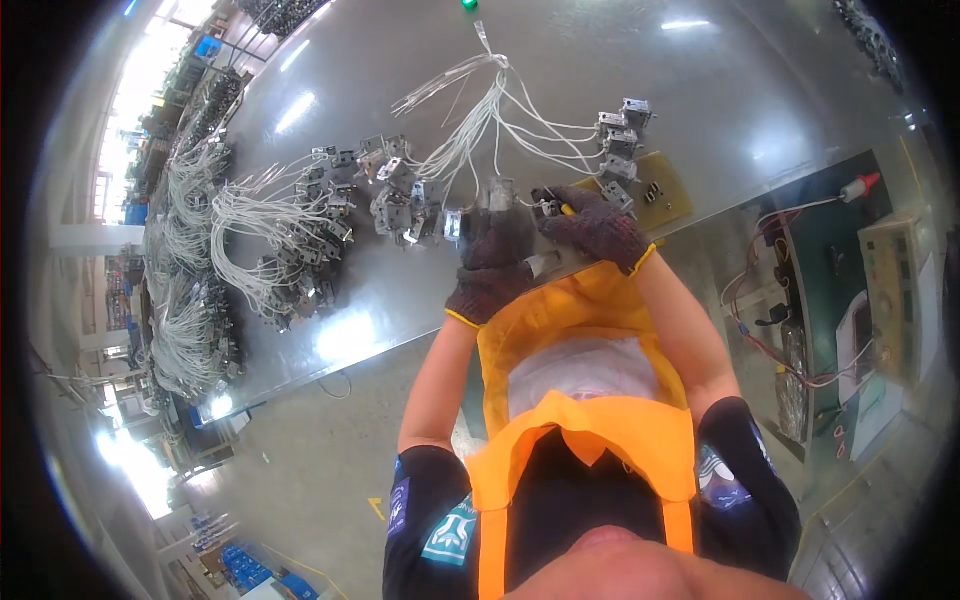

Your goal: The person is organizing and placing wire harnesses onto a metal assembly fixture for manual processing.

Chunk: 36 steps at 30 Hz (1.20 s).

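1. Right hand (598, 228), in a dark knit glove with a yellow cuff, is curled around a thin yellow-handled tool (567, 210) — mostly hidden by the fingers.
2. Left hand (497, 262), same kind of glove, is up at a grey metal block (497, 193); honestly can't tell if it's gripping anything.
3. Long thin white cables (487, 110) fan out on the shiny grey bench (700, 90) beyond the hands, running to boxy silver metal units (620, 138) on both sides.
4. Flat yellowish board (678, 185) lies just right of the right hand.
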Tool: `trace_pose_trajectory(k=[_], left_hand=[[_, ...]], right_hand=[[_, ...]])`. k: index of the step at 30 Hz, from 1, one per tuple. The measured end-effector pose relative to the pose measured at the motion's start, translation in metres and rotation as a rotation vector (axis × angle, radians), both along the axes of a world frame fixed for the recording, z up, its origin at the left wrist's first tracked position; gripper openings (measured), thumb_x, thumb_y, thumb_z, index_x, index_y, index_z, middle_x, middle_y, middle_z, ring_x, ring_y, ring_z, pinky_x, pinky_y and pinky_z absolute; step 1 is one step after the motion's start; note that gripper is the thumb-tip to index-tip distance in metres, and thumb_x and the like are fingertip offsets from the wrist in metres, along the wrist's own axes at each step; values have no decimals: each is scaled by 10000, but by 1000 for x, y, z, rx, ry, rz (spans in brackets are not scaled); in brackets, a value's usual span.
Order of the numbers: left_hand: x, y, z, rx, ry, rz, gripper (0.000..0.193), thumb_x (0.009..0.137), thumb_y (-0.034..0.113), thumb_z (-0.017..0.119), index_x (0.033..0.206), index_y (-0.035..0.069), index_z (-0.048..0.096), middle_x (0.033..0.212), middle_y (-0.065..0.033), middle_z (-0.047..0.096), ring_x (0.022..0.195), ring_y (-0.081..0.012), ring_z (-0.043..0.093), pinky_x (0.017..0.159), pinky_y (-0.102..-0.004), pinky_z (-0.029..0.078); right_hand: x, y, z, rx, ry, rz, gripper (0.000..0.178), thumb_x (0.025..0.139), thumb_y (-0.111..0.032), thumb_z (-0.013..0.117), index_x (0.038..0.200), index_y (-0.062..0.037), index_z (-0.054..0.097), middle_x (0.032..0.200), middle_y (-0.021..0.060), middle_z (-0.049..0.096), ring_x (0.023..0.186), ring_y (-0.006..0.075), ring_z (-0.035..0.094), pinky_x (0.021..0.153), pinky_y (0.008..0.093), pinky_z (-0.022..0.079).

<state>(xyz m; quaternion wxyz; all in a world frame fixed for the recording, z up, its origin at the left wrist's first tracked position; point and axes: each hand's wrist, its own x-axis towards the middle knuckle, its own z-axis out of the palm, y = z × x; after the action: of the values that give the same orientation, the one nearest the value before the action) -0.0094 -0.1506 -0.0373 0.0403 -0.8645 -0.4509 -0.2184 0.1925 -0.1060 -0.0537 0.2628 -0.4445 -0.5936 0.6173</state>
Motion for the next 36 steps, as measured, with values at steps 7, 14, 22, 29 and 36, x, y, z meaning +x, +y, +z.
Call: trace_pose_trajectory(k=[7,14,22,29,36], left_hand=[[20,7,-30,-163,-416,92,669,751,167,789,1335,30,491,1263,-198,559,1196,-369,530,1020,-433,427],[56,12,-30,-275,-708,184,602,784,112,770,1304,22,481,1215,-142,566,1143,-275,553,993,-381,440],[76,12,-31,-922,-1406,67,523,838,150,761,1276,11,510,1081,-71,610,975,-130,579,874,-298,483],[112,8,-22,-523,-1000,159,540,845,143,758,1296,-2,497,1091,-73,589,972,-149,566,882,-310,482],[114,14,-30,-138,-657,115,581,813,182,772,1288,-19,505,1153,-218,609,1046,-362,623,902,-403,503]], right_hand=[[17,-5,38,47,-155,-33,505,827,-285,703,1258,-45,594,1034,113,678,952,216,624,874,334,489],[77,32,-13,372,-489,-513,514,846,-218,567,1340,-75,553,1178,208,645,1135,341,601,961,390,467],[129,12,23,225,-112,-444,405,911,-236,601,1291,-96,621,1004,65,694,918,166,633,838,290,492],[108,-15,30,140,53,-322,379,955,-240,572,1300,-91,625,924,35,695,861,102,610,762,257,496],[99,-46,65,264,-283,-143,364,970,-213,554,1318,-123,612,963,91,712,702,177,652,659,339,520]])
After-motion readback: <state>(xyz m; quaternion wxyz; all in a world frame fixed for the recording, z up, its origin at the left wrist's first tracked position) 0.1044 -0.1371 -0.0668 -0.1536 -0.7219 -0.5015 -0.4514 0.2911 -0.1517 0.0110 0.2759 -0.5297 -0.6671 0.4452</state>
